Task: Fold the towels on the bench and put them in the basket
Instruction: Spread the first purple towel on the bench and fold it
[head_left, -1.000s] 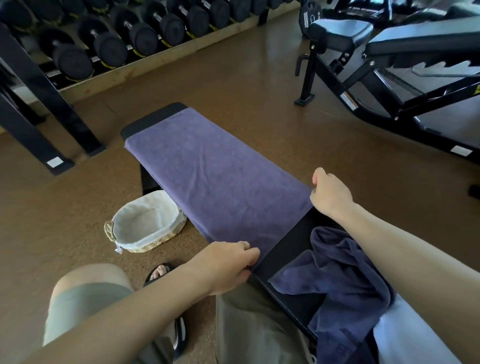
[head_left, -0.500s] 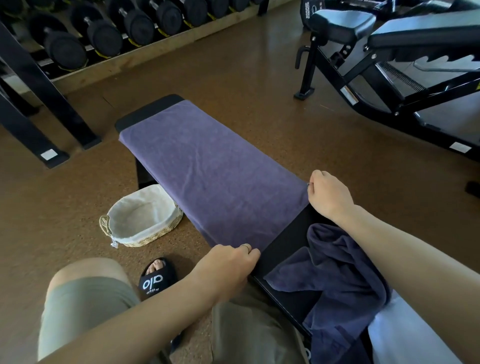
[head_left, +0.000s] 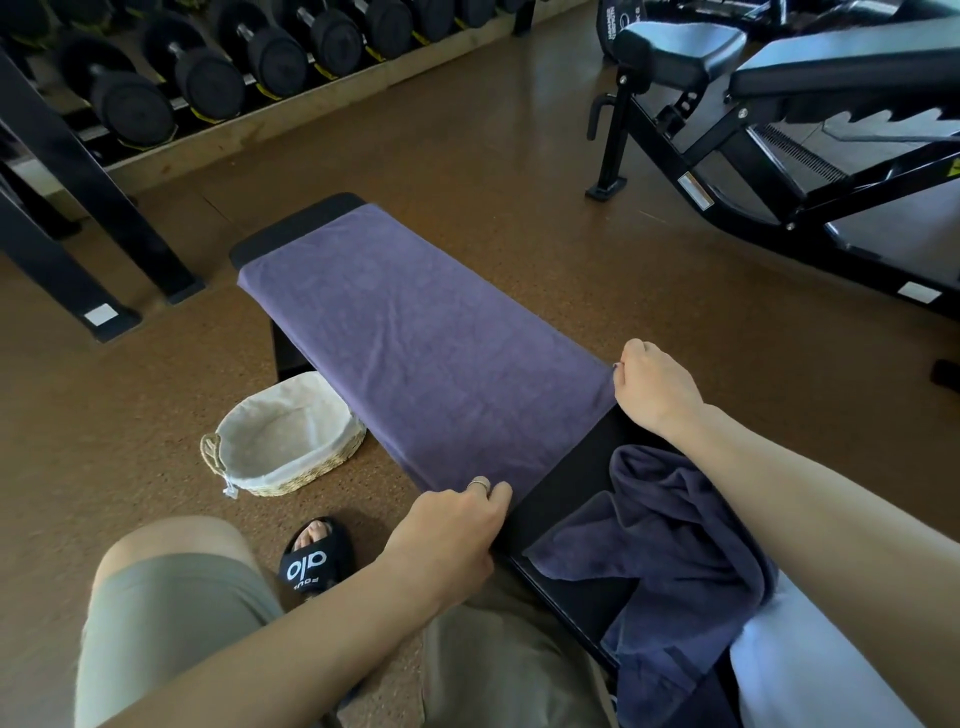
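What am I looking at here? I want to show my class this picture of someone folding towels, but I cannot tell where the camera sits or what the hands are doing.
There is no machine: a person wears a camera on the head, looking down at their own bare arms. A purple towel lies spread flat along a black gym bench. The left hand and the right hand each pinch a near corner of it. A crumpled dark blue towel waits on the bench nearer the person. A lined wicker basket stands on the floor to the left of the bench, with no towel in it. Dumbbells line the far wall.
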